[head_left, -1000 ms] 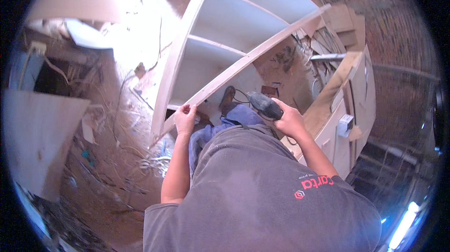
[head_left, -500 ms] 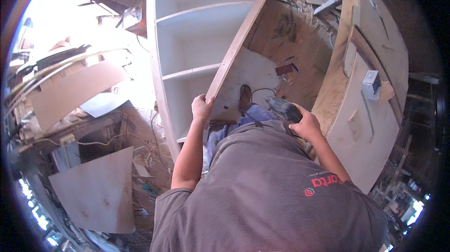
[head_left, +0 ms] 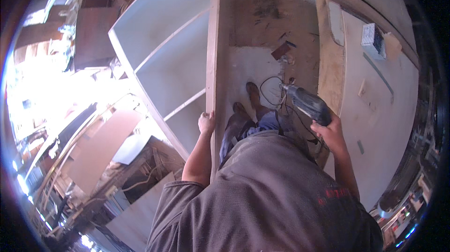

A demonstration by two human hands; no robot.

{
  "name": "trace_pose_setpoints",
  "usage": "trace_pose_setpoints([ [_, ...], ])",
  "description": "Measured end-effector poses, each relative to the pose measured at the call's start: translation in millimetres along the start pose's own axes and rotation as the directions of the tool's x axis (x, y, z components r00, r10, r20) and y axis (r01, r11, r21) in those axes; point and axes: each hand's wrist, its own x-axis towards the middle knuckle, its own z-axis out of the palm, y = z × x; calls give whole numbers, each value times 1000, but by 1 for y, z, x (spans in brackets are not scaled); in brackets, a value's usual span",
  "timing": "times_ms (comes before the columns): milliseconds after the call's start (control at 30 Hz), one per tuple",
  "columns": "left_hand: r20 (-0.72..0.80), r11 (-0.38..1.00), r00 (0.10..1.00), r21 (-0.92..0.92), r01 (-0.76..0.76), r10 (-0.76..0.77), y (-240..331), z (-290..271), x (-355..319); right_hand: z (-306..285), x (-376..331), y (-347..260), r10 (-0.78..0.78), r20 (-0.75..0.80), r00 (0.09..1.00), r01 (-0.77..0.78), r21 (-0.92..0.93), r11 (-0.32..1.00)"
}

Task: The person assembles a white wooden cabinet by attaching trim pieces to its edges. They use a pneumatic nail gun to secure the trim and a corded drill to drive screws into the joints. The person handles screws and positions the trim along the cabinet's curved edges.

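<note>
A tall, white-lined wooden cabinet (head_left: pixel 213 50) with open shelves stands on my left. My left hand (head_left: pixel 206 123) is closed over the near part of its front edge board. In my right hand (head_left: pixel 331 134) is a dark corded power drill (head_left: pixel 310 105), its fingers wrapped round the handle. The drill's nose points forward and left, over the floor and apart from the cabinet. A black cord (head_left: pixel 269 81) loops on the floor beside my feet.
A workbench (head_left: pixel 375 125) with a pale top runs along my right, bearing a small patterned box (head_left: pixel 371 40). On the floor ahead lies a reddish-brown block (head_left: pixel 281 51). Boards and sheet offcuts (head_left: pixel 105 144) are piled at the left, beyond the cabinet.
My view has swung, so the cabinet edge now stands nearly upright in the picture. The drill has come away from my body, out to the right. My left hand still grips the edge.
</note>
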Motion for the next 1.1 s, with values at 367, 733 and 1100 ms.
trace_pose_setpoints([
  [367,347,892,936,-440,100,66,-42,16,72,-41,-116,57,293,-449,844,60,623,780],
  [733,317,994,945,33,-101,86,-19,-1,58,-87,-114,168,343,-520,782,357,826,437],
  [1100,357,997,932,4,-74,68,-113,-26,60,-117,-99,283,241,-514,823,476,856,199],
])
